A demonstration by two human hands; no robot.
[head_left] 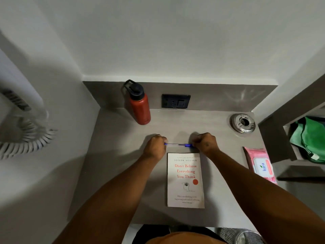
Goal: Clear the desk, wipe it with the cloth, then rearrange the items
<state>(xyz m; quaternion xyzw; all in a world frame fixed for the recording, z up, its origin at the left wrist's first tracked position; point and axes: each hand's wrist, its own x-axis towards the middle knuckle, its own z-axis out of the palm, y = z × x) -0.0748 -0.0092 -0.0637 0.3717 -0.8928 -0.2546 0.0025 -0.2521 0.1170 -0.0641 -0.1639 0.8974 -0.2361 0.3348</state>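
Both hands hold one slim blue-and-clear plastic pen (178, 144) flat and crosswise, just above the top edge of the white paperback book with red title lettering (185, 180). The left hand (154, 147) pinches the pen's left tip with curled fingers; the right hand (207, 143) grips the capped blue end the same way. Likely squaring the pen parallel to the book's edge, so this reads as the rearranging stage, not clearing. Whether the pen touches the desk I cannot tell.

The book lies face up, centred near the front of the smooth grey matte desk (114, 155), probably already placed. The red metal water bottle with black loop cap (139, 104) stands upright at the back, near the wall and left of the black wall socket (175, 101), out of the working area. A round shiny steel ashtray (242, 123) sits in the back right corner. A pink soft-plastic wet-wipes pack (260, 164) lies along the right edge. A green cloth (309, 138), soft and crumpled, is tucked in the side shelf, off the desk. A white coiled cord (29, 138) hangs on the left wall.
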